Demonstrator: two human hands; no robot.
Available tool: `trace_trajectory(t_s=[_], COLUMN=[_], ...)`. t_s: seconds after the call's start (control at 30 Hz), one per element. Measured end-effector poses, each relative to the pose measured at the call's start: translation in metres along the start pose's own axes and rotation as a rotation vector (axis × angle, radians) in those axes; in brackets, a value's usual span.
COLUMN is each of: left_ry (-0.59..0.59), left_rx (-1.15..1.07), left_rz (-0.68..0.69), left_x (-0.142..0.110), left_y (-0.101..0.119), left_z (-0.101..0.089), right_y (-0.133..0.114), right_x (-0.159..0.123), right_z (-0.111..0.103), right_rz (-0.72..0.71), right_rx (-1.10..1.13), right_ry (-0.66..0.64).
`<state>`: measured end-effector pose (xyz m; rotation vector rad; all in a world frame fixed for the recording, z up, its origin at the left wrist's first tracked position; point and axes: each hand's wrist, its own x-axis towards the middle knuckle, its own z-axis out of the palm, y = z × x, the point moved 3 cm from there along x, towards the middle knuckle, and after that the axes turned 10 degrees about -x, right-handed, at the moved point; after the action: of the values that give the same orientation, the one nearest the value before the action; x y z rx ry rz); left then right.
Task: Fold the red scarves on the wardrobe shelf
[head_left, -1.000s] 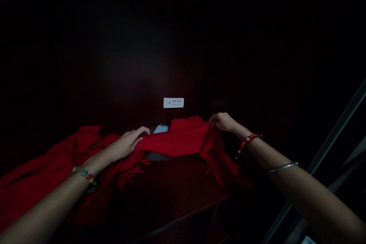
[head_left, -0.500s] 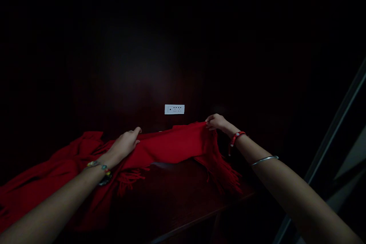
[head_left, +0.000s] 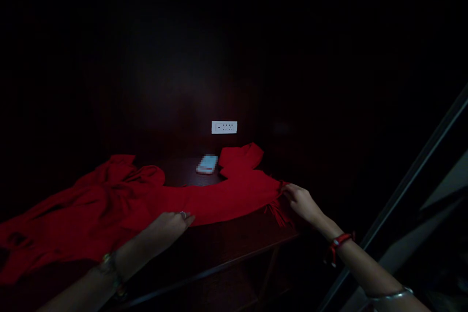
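Observation:
A long red scarf with a fringed end lies across the dark wooden shelf. Its left part is heaped in loose folds, and another fold of red cloth rests behind the strip on the right. My left hand, wearing a ring, is closed on the scarf's near edge, with its fingertips partly hidden. At the fringed right end, my right hand pinches the scarf between thumb and fingers.
A flat, light-coloured, blurred object, perhaps a phone, lies behind the scarf. Above it a white power socket is set in the dark back panel. The shelf's front edge runs below, and a metal-edged frame slants at the right.
Both hands have come down and nearer to me, drawing the scarf strip forward and flatter. The light-coloured object behind it has come into view. My right hand has also shifted to the right.

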<state>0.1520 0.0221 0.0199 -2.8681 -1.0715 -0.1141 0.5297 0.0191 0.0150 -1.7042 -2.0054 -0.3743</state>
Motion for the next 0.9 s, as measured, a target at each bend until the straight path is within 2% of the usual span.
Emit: trace_trajectory(t_s=[0.07, 0.13, 0.27, 0.3, 0.37, 0.47, 0.57, 0.63, 0.7, 0.8, 0.9], left_ry=[-0.074, -0.133, -0.250, -0.240, -0.125, 0.051, 0.040, 0.014, 0.006, 0.003, -0.021], left_rx=[0.014, -0.044, -0.228, -0.259, -0.262, -0.190, -0.236, -0.267, -0.273, -0.278, -0.300], left_rz=[-0.034, -0.064, -0.057, -0.067, -0.153, -0.375, -0.555, -0.612, -0.619, -0.625, -0.663], left_x=[-0.004, -0.002, 0.026, 0.038, 0.064, 0.094, 0.103, 0.101, 0.099, 0.098, 0.099], left_y=[0.007, 0.004, -0.003, -0.001, 0.003, 0.009, 0.007, 0.002, -0.003, -0.006, -0.005], left_z=[0.006, 0.004, -0.013, -0.017, -0.021, -0.005, 0.029, 0.047, 0.055, 0.055, 0.052], right_y=[0.005, 0.005, -0.018, -0.030, -0.060, -0.109, -0.131, -0.124, -0.104, -0.064, -0.023], right_x=[-0.015, -0.018, 0.002, 0.010, 0.028, 0.051, 0.061, 0.064, 0.065, 0.067, 0.072], right_z=[0.008, 0.006, -0.016, -0.021, -0.023, 0.003, 0.047, 0.069, 0.081, 0.080, 0.072], right_rz=[0.010, 0.033, 0.089, 0.101, 0.075, -0.156, -0.361, -0.368, -0.331, -0.262, -0.085], right_rx=[-0.033, -0.096, -0.342, -0.396, -0.415, -0.280, -0.223, -0.239, -0.262, -0.290, -0.282], right_ry=[-0.068, -0.121, -0.163, -0.140, -0.060, -0.059, -0.176, -0.248, -0.305, -0.333, -0.426])
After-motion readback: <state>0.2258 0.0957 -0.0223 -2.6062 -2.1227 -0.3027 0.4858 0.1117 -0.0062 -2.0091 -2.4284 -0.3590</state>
